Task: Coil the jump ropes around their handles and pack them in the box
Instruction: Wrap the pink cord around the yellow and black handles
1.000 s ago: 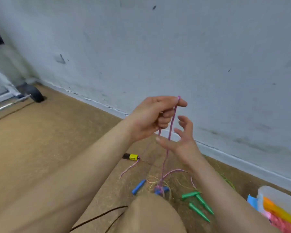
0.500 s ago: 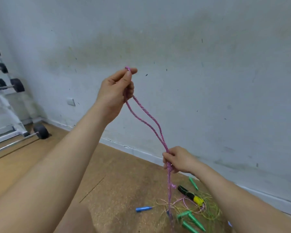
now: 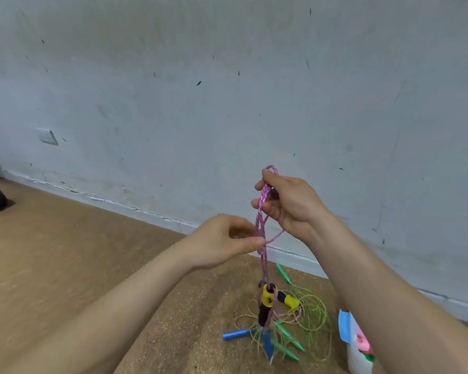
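The right hand (image 3: pixel 289 206) grips the folded top of the pink braided jump rope (image 3: pixel 262 211), the left hand (image 3: pixel 227 241) pinches its strands lower down, and its yellow-and-black handle (image 3: pixel 266 299) hangs below, near the translucent plastic box (image 3: pixel 355 354) on the brown cork floor (image 3: pixel 65 265).

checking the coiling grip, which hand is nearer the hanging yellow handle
Left. The left hand pinches the rope lower down, just above the handle; the right hand grips the rope's loop higher up, farther from it.
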